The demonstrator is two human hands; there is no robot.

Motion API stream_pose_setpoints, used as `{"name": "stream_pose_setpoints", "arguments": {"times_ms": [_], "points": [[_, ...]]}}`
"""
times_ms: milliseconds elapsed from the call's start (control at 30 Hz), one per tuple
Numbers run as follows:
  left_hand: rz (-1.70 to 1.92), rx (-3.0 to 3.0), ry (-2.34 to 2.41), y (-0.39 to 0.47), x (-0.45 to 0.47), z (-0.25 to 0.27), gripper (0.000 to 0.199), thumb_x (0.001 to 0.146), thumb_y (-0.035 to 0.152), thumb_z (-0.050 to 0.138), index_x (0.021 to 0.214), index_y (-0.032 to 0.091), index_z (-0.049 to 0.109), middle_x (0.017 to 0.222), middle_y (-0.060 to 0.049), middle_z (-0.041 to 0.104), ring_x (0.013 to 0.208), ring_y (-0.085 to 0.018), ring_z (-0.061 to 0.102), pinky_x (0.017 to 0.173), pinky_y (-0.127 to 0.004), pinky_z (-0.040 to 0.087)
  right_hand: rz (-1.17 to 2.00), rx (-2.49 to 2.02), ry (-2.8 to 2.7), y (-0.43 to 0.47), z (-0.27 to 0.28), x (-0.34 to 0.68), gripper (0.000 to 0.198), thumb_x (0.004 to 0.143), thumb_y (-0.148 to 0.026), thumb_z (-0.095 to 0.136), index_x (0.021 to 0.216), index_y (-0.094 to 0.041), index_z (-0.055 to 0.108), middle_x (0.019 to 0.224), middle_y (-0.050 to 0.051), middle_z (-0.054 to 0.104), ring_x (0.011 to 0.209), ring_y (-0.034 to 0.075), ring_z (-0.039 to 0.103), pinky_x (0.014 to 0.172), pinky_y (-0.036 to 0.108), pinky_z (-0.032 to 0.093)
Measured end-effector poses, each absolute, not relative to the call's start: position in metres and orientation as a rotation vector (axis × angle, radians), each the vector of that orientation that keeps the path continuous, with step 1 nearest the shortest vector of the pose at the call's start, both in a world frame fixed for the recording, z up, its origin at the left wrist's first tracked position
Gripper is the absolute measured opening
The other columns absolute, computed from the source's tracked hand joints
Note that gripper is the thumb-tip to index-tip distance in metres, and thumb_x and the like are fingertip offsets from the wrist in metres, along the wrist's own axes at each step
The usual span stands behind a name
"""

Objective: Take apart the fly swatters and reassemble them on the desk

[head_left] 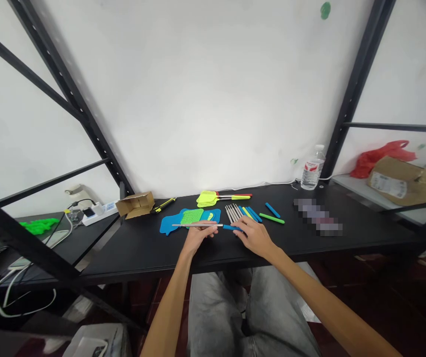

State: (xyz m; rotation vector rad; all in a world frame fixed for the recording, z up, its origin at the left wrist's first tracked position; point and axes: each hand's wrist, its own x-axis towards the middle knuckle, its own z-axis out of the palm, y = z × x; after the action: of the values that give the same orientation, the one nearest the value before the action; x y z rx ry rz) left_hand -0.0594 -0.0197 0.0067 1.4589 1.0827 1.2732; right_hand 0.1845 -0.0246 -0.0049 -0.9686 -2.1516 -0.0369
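Observation:
My left hand (200,235) pinches a thin metal rod (186,225) held level above the black table's front half. At the rod's right end is a blue handle grip (231,227), with the fingers of my right hand (252,234) closed around it. Just behind my left hand lie loose fly swatter heads: a blue one (168,223) and a green one (192,216), with more blue ones beside them. Beyond my right hand is a row of metal rods (233,212) with blue and yellow-green grips (253,214).
Yellow fly swatters (207,199) lie at the back. A blue grip (273,210) and a green grip (272,218) lie to the right. A water bottle (313,168) stands near the wall. An opened cardboard box (136,205) and a yellow-black cutter (164,205) are at left.

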Motion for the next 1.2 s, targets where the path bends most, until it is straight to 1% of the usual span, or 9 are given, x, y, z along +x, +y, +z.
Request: {"name": "stream_pose_setpoints", "arguments": {"times_ms": [233,467,567,667,767,933,1033,1133,1200], "points": [[1.201,1.557,1.067,-0.022,-0.057,0.011,0.037,0.073,0.042,0.079,0.097,0.014,0.079,0.074,-0.009,0.073,0.066,-0.019,0.065,0.061,-0.029,0.05,0.0,-0.989,-2.171,-0.025,-0.004,0.185,0.028,0.1,-0.032,0.046,0.119,-0.025,0.066,0.112,0.008,0.065,0.101,0.02,0.064,0.081,0.031,0.051],[1.066,1.666,1.052,-0.019,-0.058,0.008,0.034,0.072,0.043,0.079,0.095,0.017,0.079,0.075,-0.008,0.075,0.066,-0.018,0.064,0.061,-0.028,0.049,0.002,-0.911,-2.247,-0.026,-0.002,0.184,0.024,0.101,-0.03,0.047,0.115,-0.023,0.065,0.108,0.008,0.065,0.103,0.02,0.062,0.083,0.03,0.049],[1.036,1.699,1.079,-0.02,-0.057,0.01,0.036,0.071,0.043,0.081,0.096,0.017,0.079,0.082,-0.008,0.076,0.072,-0.019,0.066,0.065,-0.029,0.05,0.033,-0.891,-2.28,-0.027,-0.001,0.184,0.021,0.101,-0.03,0.048,0.113,-0.023,0.063,0.108,0.007,0.065,0.102,0.019,0.062,0.082,0.029,0.048],[1.025,1.725,1.079,-0.022,-0.057,0.015,0.041,0.069,0.042,0.082,0.103,0.019,0.077,0.087,-0.007,0.075,0.078,-0.021,0.066,0.071,-0.03,0.05,0.062,-0.887,-2.279,-0.027,0.001,0.184,0.019,0.101,-0.029,0.048,0.111,-0.022,0.062,0.107,0.006,0.065,0.101,0.019,0.062,0.081,0.028,0.047],[1.064,1.694,1.059,-0.022,-0.057,0.016,0.046,0.07,0.043,0.081,0.109,0.019,0.075,0.078,-0.005,0.072,0.071,-0.018,0.063,0.068,-0.028,0.048,0.089,-0.915,-2.231,-0.026,0.001,0.185,0.017,0.101,-0.027,0.047,0.11,-0.022,0.06,0.107,0.006,0.065,0.099,0.018,0.062,0.08,0.028,0.047],[1.316,1.456,1.104,-0.018,-0.062,0.009,0.043,0.08,0.053,0.069,0.101,0.015,0.072,0.073,-0.006,0.071,0.058,-0.013,0.057,0.055,-0.024,0.041,0.117,-1.024,-2.132,-0.024,-0.001,0.186,0.018,0.1,-0.027,0.045,0.109,-0.024,0.06,0.11,0.006,0.064,0.096,0.018,0.063,0.079,0.028,0.048],[1.457,1.29,1.114,-0.013,-0.064,0.005,0.047,0.083,0.061,0.06,0.088,0.015,0.068,0.066,-0.005,0.068,0.052,-0.012,0.055,0.051,-0.024,0.04,0.099,-1.115,-2.067,-0.022,-0.002,0.187,0.02,0.101,-0.028,0.042,0.109,-0.024,0.06,0.11,0.006,0.064,0.096,0.02,0.063,0.076,0.029,0.047],[1.532,1.181,1.121,-0.01,-0.065,0.003,0.047,0.083,0.064,0.059,0.078,0.017,0.061,0.06,-0.002,0.063,0.047,-0.01,0.051,0.049,-0.023,0.039,0.079,-1.2,-2.01,-0.022,-0.003,0.188,0.02,0.101,-0.03,0.042,0.108,-0.024,0.059,0.111,0.006,0.063,0.093,0.02,0.063,0.071,0.029,0.046],[1.532,1.162,1.116,-0.01,-0.065,0.003,0.045,0.082,0.062,0.062,0.079,0.017,0.06,0.06,-0.001,0.062,0.048,-0.01,0.051,0.049,-0.023,0.04,0.072,-1.224,-2.0,-0.021,-0.004,0.188,0.019,0.1,-0.03,0.042,0.108,-0.024,0.059,0.112,0.006,0.062,0.093,0.02,0.062,0.069,0.028,0.045]]}}
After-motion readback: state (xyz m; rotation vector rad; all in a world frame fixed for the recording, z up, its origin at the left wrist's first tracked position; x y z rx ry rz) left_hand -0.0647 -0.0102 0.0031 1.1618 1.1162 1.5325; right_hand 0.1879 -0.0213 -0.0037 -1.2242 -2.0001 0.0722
